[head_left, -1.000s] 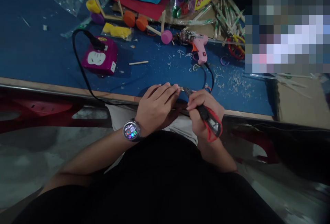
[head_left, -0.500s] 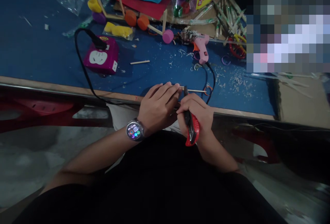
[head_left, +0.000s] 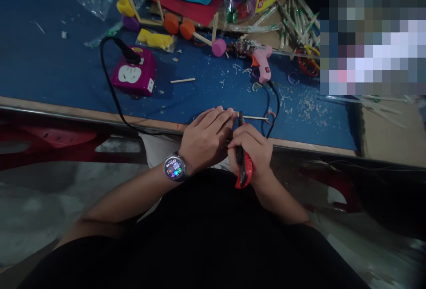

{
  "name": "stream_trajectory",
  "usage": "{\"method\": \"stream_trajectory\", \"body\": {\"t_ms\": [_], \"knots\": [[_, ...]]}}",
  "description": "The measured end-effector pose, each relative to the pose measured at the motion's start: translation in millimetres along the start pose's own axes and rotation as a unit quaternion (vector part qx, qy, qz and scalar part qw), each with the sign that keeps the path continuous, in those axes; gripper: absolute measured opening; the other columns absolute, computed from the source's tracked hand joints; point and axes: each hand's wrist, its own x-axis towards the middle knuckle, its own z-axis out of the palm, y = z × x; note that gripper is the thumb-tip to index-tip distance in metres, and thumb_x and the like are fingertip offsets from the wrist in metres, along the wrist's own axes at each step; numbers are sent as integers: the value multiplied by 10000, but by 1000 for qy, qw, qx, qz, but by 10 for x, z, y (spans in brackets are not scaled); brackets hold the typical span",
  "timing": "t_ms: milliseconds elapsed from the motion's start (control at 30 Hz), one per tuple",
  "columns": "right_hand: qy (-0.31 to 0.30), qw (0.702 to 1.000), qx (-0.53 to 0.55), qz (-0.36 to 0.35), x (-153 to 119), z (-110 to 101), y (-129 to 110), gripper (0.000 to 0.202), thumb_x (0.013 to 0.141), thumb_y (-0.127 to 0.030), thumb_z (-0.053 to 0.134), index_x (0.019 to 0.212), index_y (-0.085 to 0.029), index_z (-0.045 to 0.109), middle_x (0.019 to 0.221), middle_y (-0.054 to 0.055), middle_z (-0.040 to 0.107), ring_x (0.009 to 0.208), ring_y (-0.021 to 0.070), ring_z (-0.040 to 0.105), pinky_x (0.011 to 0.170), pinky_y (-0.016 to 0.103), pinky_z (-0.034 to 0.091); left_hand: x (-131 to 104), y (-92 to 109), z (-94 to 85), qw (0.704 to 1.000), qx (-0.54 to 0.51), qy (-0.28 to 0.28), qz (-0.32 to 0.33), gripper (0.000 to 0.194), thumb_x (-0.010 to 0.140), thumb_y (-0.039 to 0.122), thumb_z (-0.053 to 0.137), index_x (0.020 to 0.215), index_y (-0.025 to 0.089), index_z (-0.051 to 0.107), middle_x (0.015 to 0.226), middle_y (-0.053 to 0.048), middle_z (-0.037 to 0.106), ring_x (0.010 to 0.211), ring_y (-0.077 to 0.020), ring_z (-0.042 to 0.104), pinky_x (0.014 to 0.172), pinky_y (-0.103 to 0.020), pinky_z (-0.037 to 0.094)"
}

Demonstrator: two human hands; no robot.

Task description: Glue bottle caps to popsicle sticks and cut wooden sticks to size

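My right hand (head_left: 254, 149) is wrapped around a red and black utility knife (head_left: 245, 169). Its blade end lies across a thin wooden stick (head_left: 254, 117) close to the table's front edge. Just left of the blade, my left hand (head_left: 208, 131) presses the stick down with its fingertips, the fingers side by side. The palm and thumb are mostly hidden beneath it. The stick's right end reaches an orange plastic ring (head_left: 270, 118). A second short stick (head_left: 183, 80) lies farther back on the blue tabletop (head_left: 206, 91).
A pink glue gun (head_left: 264, 64) lies behind my right hand, its black cord running forward. Left stands a purple power box (head_left: 135, 72) with a plugged-in cord. Behind are stick pieces with coloured bottle caps (head_left: 171, 23), wrapped sticks (head_left: 296, 18) and scissors (head_left: 309, 60). White shavings dot the table.
The knife handle has swung slightly left along with my right hand, its blade end staying on the stick. My left hand holds its place. The whole view has shifted a little.
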Motion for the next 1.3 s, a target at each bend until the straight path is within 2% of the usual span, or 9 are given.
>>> {"method": "stream_trajectory", "body": {"t_ms": [67, 300, 567, 833, 967, 1167, 1300], "knots": [[1, 1000, -18, -11, -36, 16, 13, 211, 899, -36, 626, 894, -245, 598, 897, 26, 666, 781, 167, 645, 684, 311, 552, 0, -8, 17, 1000, -6, 8, -1, 458, 1090, 254, 579, 1523, 133, 665, 1515, -146, 740, 1424, -321, 693, 1209, -505, 580], [-6, 997, -65, -45, -117, 31, 6, 202, 906, -51, 633, 888, -249, 601, 886, 29, 680, 772, 172, 653, 690, 315, 549, 7, -23, 59, 999, 11, 29, 28, 443, 1089, 212, 549, 1476, 43, 680, 1465, -199, 758, 1378, -338, 714, 1174, -494, 611], [-8, 997, -67, -40, -73, 5, 24, 206, 905, -46, 636, 883, -247, 599, 899, 30, 693, 784, 166, 682, 692, 308, 555, -8, -18, 65, 1000, -14, 27, 8, 462, 1071, 235, 575, 1496, 84, 673, 1483, -186, 750, 1409, -345, 698, 1196, -514, 597], [-17, 996, -77, -28, -37, 4, 5, 207, 918, -44, 601, 858, -242, 585, 868, 38, 672, 749, 169, 637, 657, 306, 522, 7, -18, 51, 1000, -10, 19, 8, 439, 1079, 247, 578, 1486, 115, 678, 1476, -178, 756, 1404, -332, 702, 1192, -514, 597], [-22, 997, -69, -30, -31, -12, -22, 216, 909, -30, 615, 868, -241, 591, 885, 34, 681, 757, 166, 653, 660, 304, 520, 11, -17, 50, 1000, -1, 18, 13, 430, 1081, 244, 572, 1476, 113, 680, 1482, -179, 751, 1397, -325, 708, 1194, -511, 596], [-22, 996, -77, -28, -5, 13, 1, 220, 936, -45, 586, 828, -237, 579, 837, 33, 649, 728, 161, 604, 626, 296, 489, 6, -17, 65, 999, 13, 42, 26, 427, 1066, 232, 595, 1456, 78, 678, 1458, -183, 764, 1370, -333, 719, 1176, -504, 610], [-27, 996, -76, -26, -24, 1, -14, 215, 911, -30, 613, 856, -238, 593, 876, 38, 675, 762, 165, 643, 665, 299, 523, 15, -16, 51, 999, 9, 36, 28, 431, 1071, 229, 575, 1456, 61, 675, 1453, -203, 761, 1369, -346, 718, 1164, -518, 616]]}}
